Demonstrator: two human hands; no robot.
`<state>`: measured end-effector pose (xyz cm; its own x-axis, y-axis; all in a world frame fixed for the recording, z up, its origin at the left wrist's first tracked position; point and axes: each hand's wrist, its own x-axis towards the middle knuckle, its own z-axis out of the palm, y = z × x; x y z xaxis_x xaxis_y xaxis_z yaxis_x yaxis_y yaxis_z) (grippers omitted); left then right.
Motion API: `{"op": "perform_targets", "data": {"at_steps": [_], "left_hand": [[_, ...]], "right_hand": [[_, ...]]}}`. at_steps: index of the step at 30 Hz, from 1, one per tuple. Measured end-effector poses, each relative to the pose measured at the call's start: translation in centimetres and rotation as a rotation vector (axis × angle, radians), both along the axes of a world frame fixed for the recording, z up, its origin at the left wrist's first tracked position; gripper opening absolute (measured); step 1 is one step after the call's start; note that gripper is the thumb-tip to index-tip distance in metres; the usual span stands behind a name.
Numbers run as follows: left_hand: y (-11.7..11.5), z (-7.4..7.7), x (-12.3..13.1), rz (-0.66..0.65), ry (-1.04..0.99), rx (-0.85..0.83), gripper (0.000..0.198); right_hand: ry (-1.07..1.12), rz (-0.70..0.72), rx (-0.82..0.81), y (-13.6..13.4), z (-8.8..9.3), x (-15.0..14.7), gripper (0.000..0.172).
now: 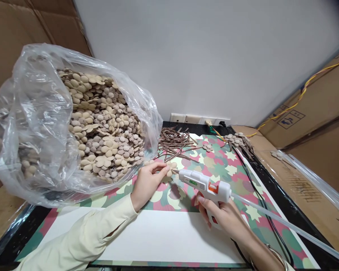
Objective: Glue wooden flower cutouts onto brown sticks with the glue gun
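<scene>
Glue gun (206, 184) white, orange trigger, gripped in right hand (223, 216); fingers (201, 201) clenched round the handle, nozzle pointing left. Clear glue stick (285, 226) trails out of the gun's rear, toward the lower right. Just off the nozzle tip — small beige felt flower (171, 168), pinched between thumb and fingers (161, 165) of left hand (148, 182); the flower sticks out past the fingertips on the gun side, nozzle at or nearly at its edge, contact not certain. Left of the gun, a big clear plastic bag (36, 124) lies open, packed with the same beige flowers. Beyond the gun, a heap of thin brown strips (173, 143) on the camouflage-patterned surface (228, 165). Below the gun, a white sheet (158, 235) under both wrists. Farther beyond the gun, to its right, a small cluster of finished flowers (237, 140).
</scene>
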<state>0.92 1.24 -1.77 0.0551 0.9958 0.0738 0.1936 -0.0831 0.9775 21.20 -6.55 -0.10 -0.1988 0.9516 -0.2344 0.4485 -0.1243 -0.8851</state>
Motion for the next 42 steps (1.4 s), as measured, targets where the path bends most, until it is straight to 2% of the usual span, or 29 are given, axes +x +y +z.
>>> {"op": "perform_targets", "data": {"at_steps": [6, 16, 27, 31, 35, 39, 42], "left_hand": [[-0.1, 0.0, 0.0, 0.002, -0.007, 0.004, 0.024], [0.1, 0.2, -0.1, 0.017, -0.039, 0.0, 0.019], [0.2, 0.6, -0.1, 0.013, -0.126, -0.128, 0.026], [0.2, 0.5, -0.2, -0.03, -0.206, -0.217, 0.027], [0.5, 0.3, -0.5, -0.054, -0.293, -0.242, 0.025], [0.8, 0.1, -0.9, -0.044, -0.282, -0.22, 0.025], [0.8, 0.2, -1.1, -0.061, -0.26, -0.212, 0.026]], "right_hand": [[0.008, 0.007, -0.02, 0.2, 0.4, -0.2, 0.047], [0.01, -0.019, -0.018, 0.0, -0.6, 0.1, 0.048], [-0.019, -0.023, 0.003, 0.0, -0.8, 0.3, 0.048], [-0.028, -0.012, 0.009, 0.0, -0.9, 0.4, 0.047], [-0.088, -0.099, 0.018, 0.2, -1.1, 0.5, 0.04], [-0.016, -0.139, 0.091, 0.3, -0.6, 1.3, 0.038], [-0.205, -0.291, 0.248, 0.5, -0.1, 3.7, 0.029]]}}
